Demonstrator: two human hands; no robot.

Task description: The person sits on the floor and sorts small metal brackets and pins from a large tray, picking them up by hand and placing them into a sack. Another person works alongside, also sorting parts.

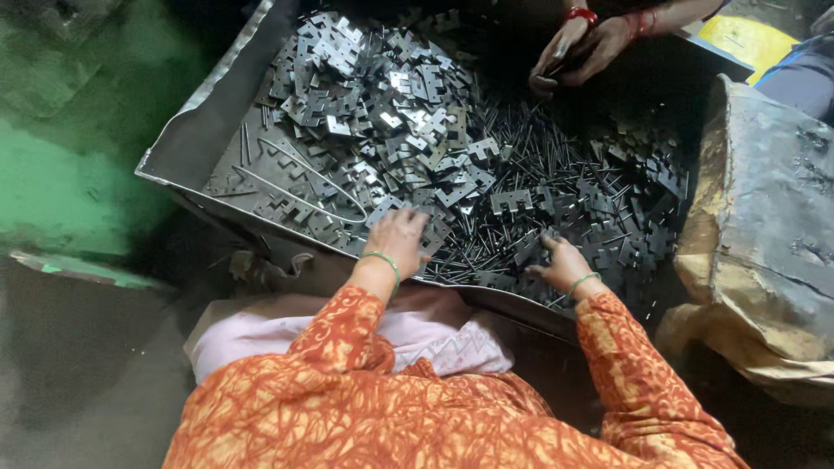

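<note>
- The person's left hand lies palm-down on the near edge of a heap of stamped metal plates, fingers spread and pressing on a few pieces; the grip is apart, closed around nothing that I can see.
- The right hand is down among the thin metal pins, fingers curled onto a dark notched plate; whether the grip has actually pinched it or only touches it, I cannot tell.
- Both wrists carry a green bangle, and the sleeves are orange patterned cloth.
- Everything sits in a big sheet-metal tray, plates massed toward the far left, pins strewn across the middle, and more plates scattered to the right.
- How far along: by my reckoning the sorting is barely dented. Plates and pins are thoroughly mixed over most of the tray, and I see no separate finished pile anywhere.
- Another person's hands, with red thread at the wrist, work at the far rim, seemingly holding a small dark piece.
- A worn, rust-stained sack stands just beside the tray on the right.
- Hard to make out: the far corner of the tray is in deep shadow, the other person is cut off at the top edge, and what lies under either palm is hidden.
</note>
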